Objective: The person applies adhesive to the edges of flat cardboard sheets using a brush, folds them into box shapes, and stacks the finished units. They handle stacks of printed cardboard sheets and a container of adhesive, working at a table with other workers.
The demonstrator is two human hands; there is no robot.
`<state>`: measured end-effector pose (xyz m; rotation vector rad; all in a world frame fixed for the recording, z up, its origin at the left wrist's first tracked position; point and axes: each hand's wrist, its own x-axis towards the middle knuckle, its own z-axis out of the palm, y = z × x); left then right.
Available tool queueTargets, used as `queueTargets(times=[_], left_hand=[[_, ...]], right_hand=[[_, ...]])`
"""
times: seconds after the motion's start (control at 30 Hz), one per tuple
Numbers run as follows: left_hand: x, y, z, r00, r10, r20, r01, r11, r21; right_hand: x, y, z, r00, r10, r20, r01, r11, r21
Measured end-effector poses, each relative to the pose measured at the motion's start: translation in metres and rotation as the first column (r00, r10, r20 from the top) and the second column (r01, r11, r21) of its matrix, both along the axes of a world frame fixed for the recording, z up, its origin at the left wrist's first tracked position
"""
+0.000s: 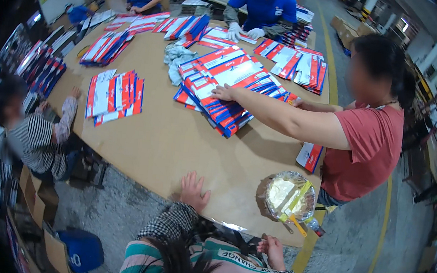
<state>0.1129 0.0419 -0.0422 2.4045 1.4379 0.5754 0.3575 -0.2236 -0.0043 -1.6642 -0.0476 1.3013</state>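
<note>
Dark hair and a striped green and pink top fill the bottom edge, and from there the two hands come out. My left hand (194,189) lies flat on the brown surface (176,137) near its front edge, fingers spread and released, holding nothing. My right hand (273,249) is lower, just in front of the surface edge, with fingers curled in; I cannot tell if it grasps anything. Just beside the right hand, on the surface corner, stands a round bowl of white paste (289,196) covered with clear film, and a yellow-handled brush (296,207) rests across it.

Further out, a person in a red shirt (370,146) at the right side reaches one arm over the surface and presses a hand on a fanned stack of red, white and blue flat cartons (223,87). A smaller pile of same cartons (114,97) lies to the left, near a person in a black and white striped top (39,140). At the far side a person in a blue shirt and white gloves (262,9) works at more cartons, and a grey cloth (176,58) lies between the stacks
</note>
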Motion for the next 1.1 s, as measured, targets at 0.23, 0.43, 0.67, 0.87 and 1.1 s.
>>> queueTargets(times=[0.23,0.43,0.67,0.87,1.1], left_hand=[[0.000,-0.046,-0.027,0.809,0.580,0.095,-0.588,0.800,0.119],[-0.025,-0.284,-0.055,0.468,0.857,-0.215,-0.883,0.441,-0.164],[-0.061,-0.547,-0.137,0.173,0.886,-0.429,-0.872,-0.065,-0.485],[-0.082,-0.597,-0.186,0.671,0.704,-0.231,-0.657,0.420,-0.626],[-0.136,-0.685,-0.066,-0.022,0.991,-0.133,-0.283,-0.133,-0.950]], right_hand=[[0.093,-0.042,-0.006,0.940,0.340,0.000,-0.340,0.940,-0.024],[0.129,-0.069,-0.020,0.751,0.657,-0.062,-0.658,0.753,-0.005],[0.081,-0.064,-0.015,0.545,0.838,-0.036,-0.837,0.546,0.033],[0.003,-0.084,-0.062,0.306,0.951,-0.042,-0.951,0.303,-0.060],[-0.139,-0.083,-0.146,-0.183,0.937,0.297,-0.935,-0.073,-0.348]])
